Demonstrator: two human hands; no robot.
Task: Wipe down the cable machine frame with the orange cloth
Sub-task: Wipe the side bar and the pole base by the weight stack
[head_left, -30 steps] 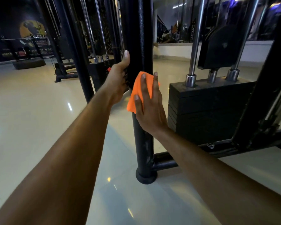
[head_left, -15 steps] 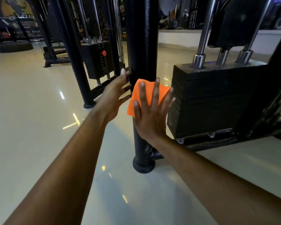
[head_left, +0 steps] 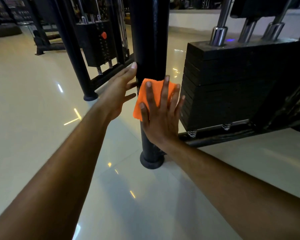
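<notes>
Two black weight stacks on glossy pale floor tiles.

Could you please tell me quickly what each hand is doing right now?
Left hand: open, fingertips touching the black steel upright post.
Right hand: open, pressing the orange cloth flat against it.

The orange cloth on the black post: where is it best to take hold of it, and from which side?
Probably the lower left corner of the orange cloth, coming from the left. That corner hangs free past the round black steel post, while the flat right hand covers the rest. The left hand is nearest.
</notes>
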